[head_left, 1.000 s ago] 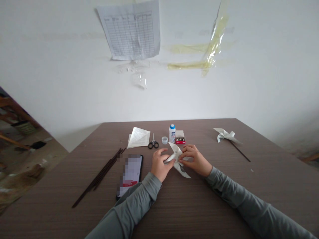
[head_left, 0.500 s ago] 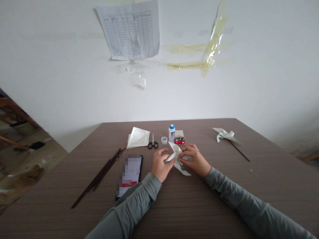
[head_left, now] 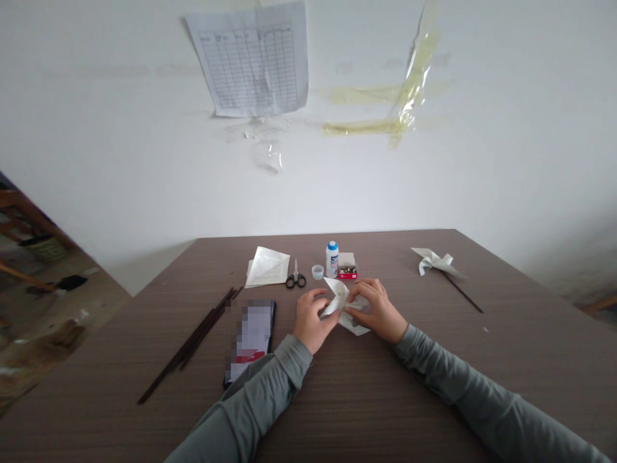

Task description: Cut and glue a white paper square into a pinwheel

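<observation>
A printed-paper pinwheel point(head_left: 338, 294) with folded blades is held between my two hands over the middle of the table. My left hand point(head_left: 311, 318) pinches its near left side between thumb and fingers. From the right, my right hand point(head_left: 378, 310) grips near the pinwheel's centre with thumb and fingertips. Just beyond the hands stand a white glue bottle point(head_left: 332, 262) with a blue cap and a small red box point(head_left: 348, 272) of metal pins or tacks. The exact fingertip contact at the centre is partly hidden.
On the brown table point(head_left: 366, 399) lie scissors point(head_left: 295, 278), a clear cup point(head_left: 317, 272), paper squares point(head_left: 268, 266), a phone point(head_left: 250, 341) and several dark sticks point(head_left: 193, 341). A pinwheel on a stick point(head_left: 436, 261) lies at the right. Behind is a white wall point(head_left: 366, 186).
The pinwheel's lower blade has shifted and folded slightly upward, and its upper tip has moved a little left. Both hands stay nearly in place, still holding the paper.
</observation>
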Demonstrator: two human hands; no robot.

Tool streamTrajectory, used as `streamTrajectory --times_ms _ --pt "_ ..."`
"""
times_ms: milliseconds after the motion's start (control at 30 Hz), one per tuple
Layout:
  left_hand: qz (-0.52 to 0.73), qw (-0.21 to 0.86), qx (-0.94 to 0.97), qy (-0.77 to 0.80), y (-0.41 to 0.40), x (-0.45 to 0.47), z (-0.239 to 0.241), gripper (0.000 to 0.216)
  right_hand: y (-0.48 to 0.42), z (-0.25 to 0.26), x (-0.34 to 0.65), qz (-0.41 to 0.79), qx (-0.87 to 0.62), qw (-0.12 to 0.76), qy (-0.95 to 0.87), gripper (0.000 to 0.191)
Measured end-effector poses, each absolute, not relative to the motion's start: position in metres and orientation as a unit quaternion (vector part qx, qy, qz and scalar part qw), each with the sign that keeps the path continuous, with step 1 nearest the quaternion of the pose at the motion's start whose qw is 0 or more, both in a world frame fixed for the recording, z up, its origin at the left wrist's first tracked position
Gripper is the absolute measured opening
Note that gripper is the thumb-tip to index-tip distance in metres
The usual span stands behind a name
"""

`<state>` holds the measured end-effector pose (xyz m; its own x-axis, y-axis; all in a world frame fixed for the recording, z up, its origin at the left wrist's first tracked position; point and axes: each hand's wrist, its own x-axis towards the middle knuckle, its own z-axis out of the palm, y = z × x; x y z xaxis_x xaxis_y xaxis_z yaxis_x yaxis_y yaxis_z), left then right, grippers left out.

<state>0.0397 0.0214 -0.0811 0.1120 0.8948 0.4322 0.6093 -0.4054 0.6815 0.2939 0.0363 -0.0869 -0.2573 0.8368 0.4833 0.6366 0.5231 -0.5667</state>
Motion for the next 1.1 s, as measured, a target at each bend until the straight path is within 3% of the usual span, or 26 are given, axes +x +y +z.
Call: streamTrajectory --times_ms 467,900,1100 --pt "0.395 0.181 0.722 0.538 0.018 0.044 -0.080 0.019 0.038 -0.088 0.295 0.182 -0.485 0.341 -0.784 0.066" --pt "0.360 0.152 0.729 0.562 0.022 0.052 -0.088 0.020 0.036 -0.085 0.293 0.191 -0.487 0.316 -0.791 0.061" --pt "0.353 0.151 0.727 0.569 0.022 0.052 -0.087 0.021 0.039 -0.085 0.296 0.200 -0.488 0.302 -0.794 0.044"
